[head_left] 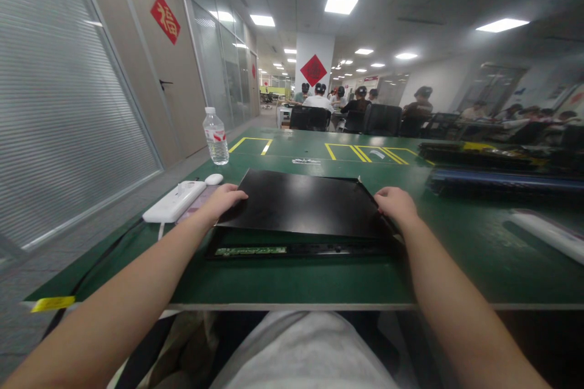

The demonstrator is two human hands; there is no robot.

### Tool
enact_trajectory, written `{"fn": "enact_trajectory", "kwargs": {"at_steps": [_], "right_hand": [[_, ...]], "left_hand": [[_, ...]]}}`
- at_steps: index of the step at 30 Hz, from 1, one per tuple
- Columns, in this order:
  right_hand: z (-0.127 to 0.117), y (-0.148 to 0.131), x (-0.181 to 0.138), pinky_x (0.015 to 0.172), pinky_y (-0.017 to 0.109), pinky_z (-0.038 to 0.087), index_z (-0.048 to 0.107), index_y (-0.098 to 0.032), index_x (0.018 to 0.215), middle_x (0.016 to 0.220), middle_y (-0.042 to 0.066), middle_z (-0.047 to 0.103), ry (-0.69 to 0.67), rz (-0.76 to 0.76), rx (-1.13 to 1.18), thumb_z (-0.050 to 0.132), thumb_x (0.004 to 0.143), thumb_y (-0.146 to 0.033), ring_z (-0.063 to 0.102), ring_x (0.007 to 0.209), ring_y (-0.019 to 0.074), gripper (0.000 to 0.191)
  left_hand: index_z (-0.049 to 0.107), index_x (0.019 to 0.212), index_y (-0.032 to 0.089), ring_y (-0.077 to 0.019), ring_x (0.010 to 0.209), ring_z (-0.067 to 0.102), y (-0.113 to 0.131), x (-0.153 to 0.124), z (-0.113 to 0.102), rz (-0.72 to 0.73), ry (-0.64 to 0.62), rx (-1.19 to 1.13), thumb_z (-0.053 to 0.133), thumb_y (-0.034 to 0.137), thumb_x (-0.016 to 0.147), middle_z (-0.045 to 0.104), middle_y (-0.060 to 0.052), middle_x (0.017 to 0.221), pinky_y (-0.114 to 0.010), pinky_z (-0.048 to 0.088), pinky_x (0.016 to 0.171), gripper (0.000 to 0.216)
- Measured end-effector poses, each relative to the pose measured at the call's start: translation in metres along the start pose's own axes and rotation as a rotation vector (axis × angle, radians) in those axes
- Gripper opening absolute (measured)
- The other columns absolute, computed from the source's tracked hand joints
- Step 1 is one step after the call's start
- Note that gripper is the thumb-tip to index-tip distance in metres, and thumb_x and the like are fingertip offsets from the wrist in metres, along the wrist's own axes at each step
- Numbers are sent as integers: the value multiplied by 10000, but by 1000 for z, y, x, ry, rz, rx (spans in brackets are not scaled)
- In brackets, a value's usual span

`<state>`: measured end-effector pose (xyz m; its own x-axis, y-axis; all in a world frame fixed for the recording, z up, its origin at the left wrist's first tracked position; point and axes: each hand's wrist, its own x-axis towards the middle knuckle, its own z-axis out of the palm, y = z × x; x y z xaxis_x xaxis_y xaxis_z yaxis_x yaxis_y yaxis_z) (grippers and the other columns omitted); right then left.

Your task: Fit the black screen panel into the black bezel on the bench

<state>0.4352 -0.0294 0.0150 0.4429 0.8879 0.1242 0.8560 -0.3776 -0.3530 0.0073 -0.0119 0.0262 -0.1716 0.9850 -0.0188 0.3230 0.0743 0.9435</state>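
A thin, glossy black screen panel (303, 200) lies in front of me, its near edge raised a little above the green table. My left hand (224, 199) is closed on the panel's left edge, thumb on top. On the opposite side, my right hand (396, 206) grips the right edge, with its fingertips partly hidden. Beneath and nearer to me runs a dark frame (347, 249), carrying a narrow green circuit board (250, 250) at its left end. How far the panel is apart from the frame at the back I cannot tell.
Left of the panel are a white power strip (174, 202), a small white rounded object (214, 179) and a water bottle (216, 137). Stacked dark panels (502, 179) and a long white bar (552, 234) lie right on the green table (292, 289). Several people sit beyond.
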Motion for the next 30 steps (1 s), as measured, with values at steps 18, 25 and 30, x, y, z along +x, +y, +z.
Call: {"fn": "enact_trajectory", "kwargs": {"at_steps": [18, 25, 30], "right_hand": [[-3, 0, 0, 654, 273, 491, 796, -232, 926, 691, 67, 723, -31, 11, 57, 623, 811, -262, 695, 711, 215, 209], [-2, 2, 2, 654, 278, 473, 782, -236, 905, 676, 49, 729, -45, 22, 66, 585, 827, -284, 685, 680, 201, 217], [2, 8, 8, 659, 268, 472, 782, -225, 929, 667, 39, 733, -47, 18, 83, 565, 832, -291, 687, 666, 187, 246]], "left_hand": [[722, 677, 200, -262, 688, 672, -1, -1, 0, -3, -5, 18, 737, 243, 566, 714, -52, 677, -279, 463, 550, 120], [711, 696, 196, -268, 679, 677, -3, -1, 1, -2, -42, 20, 719, 294, 536, 697, -42, 652, -289, 478, 558, 187], [675, 700, 198, -268, 714, 676, -4, 0, 0, 17, -55, 45, 690, 338, 521, 691, -29, 672, -292, 485, 583, 227]]}}
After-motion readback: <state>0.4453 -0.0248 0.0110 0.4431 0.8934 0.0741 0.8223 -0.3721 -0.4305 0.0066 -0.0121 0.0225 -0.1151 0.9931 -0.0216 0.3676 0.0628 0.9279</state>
